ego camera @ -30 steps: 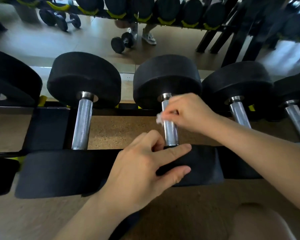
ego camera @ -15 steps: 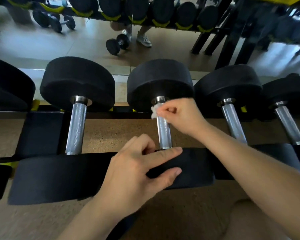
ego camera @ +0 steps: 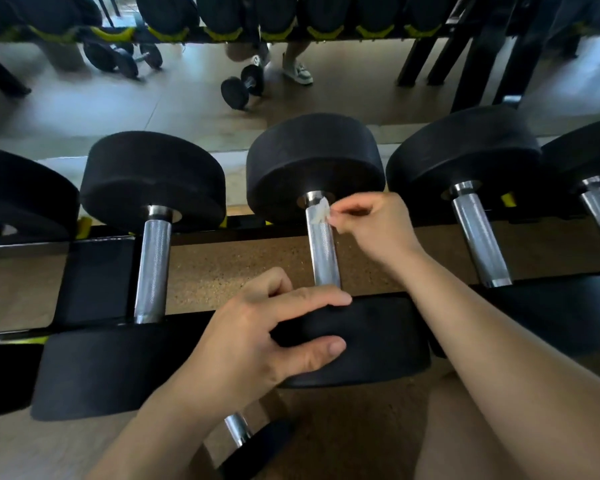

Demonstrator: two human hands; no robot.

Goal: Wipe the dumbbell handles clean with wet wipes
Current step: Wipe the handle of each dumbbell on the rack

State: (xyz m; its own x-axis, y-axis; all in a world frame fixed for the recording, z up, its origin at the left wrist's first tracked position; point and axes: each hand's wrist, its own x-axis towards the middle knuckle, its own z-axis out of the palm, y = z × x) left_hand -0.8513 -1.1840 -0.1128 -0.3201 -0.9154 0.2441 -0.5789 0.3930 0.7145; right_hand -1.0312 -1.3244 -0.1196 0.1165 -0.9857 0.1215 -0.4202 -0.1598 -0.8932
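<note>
At frame centre, your right hand pinches the wet wipe against the knurled handle's far end. Your left hand grips the near weight head; next, probably drag the wipe down toward you.

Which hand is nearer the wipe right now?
Right. The right hand pinches the wipe against the far end of the handle; the left hand grips the near head, apart from it.

Hidden under the left hand: near end of the middle dumbbell handle. Cropped by the frame sides: leftmost dumbbell, rightmost dumbbell. Blurred: upper rack. Too small for detail: wipe.
</note>
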